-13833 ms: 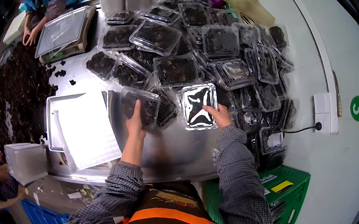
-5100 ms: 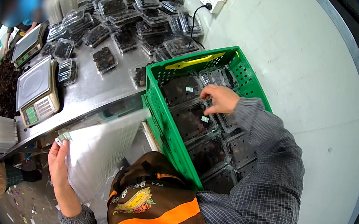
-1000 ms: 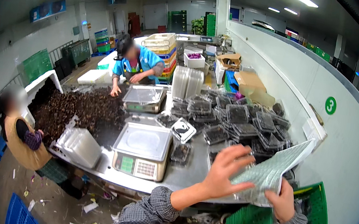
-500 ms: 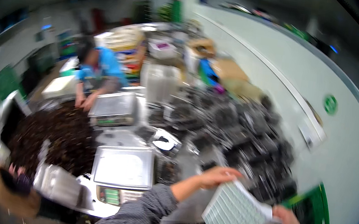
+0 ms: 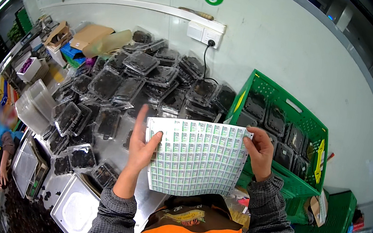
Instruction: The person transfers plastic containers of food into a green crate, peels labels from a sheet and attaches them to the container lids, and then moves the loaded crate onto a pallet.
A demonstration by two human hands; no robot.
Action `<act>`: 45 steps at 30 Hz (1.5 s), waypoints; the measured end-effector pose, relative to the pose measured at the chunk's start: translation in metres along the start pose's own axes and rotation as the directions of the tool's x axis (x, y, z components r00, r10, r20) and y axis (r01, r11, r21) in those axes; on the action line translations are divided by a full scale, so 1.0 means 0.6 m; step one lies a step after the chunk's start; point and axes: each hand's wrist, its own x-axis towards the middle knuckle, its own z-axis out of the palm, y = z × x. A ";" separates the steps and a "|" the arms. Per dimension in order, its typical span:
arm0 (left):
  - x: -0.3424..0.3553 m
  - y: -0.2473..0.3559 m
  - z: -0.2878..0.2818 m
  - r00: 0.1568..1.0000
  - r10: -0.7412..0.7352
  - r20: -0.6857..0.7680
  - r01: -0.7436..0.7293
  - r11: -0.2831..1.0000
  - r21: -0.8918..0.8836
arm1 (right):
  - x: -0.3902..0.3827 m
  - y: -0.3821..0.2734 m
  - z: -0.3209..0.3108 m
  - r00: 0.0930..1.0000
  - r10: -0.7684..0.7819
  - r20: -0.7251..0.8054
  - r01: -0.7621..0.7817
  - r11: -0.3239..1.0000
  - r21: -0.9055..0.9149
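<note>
A wide white sheet of small green-and-white labels point(image 5: 197, 161) is spread before me, above the steel tabletop. My left hand point(image 5: 139, 148) grips its left edge, thumb on the printed face and index finger pointing up. At the upper right corner, my right hand point(image 5: 262, 153) pinches the sheet between thumb and fingers. A few label places near the upper left look blank. Beyond the sheet lies a heap of clear plastic clamshell boxes point(image 5: 141, 62) with dark contents.
At right stands a green crate point(image 5: 289, 95) holding several filled clamshells. A scale point(image 5: 74, 205) is at lower left, beside loose dark pieces point(image 5: 25, 210). Another person point(image 5: 2, 152) works at far left. A power socket point(image 5: 203, 34) with a plugged-in cable is on the wall.
My view has turned right, toward the wall and green crate. The label sheet has been raised and spread upright, and my left hand has moved from its top corner to its left edge.
</note>
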 end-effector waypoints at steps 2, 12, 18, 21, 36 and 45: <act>0.005 -0.012 -0.018 0.999 0.022 0.043 -0.026 0.995 0.093 | -0.010 -0.006 0.003 0.999 0.027 0.046 -0.029 0.998 0.053; 0.017 0.039 -0.036 0.963 -0.245 0.111 0.228 0.962 0.149 | -0.041 -0.034 -0.006 0.995 -0.028 0.094 0.042 0.989 -0.145; 0.002 0.055 -0.036 0.968 -0.239 0.072 0.200 0.916 0.347 | -0.059 -0.031 -0.020 0.997 -0.026 0.070 0.045 0.958 -0.282; 0.009 0.058 -0.027 0.981 0.128 0.148 -0.166 0.946 0.277 | -0.061 -0.034 -0.028 0.986 -0.147 0.078 0.166 0.907 -0.386; 0.009 0.079 0.004 0.961 0.177 0.215 -0.205 0.972 0.114 | -0.101 -0.069 -0.105 0.922 -0.042 0.384 0.098 0.987 -0.125; 0.023 0.094 0.095 0.903 0.200 0.381 -0.274 0.950 0.149 | -0.015 -0.150 -0.023 0.873 -0.116 0.474 0.389 0.752 -0.532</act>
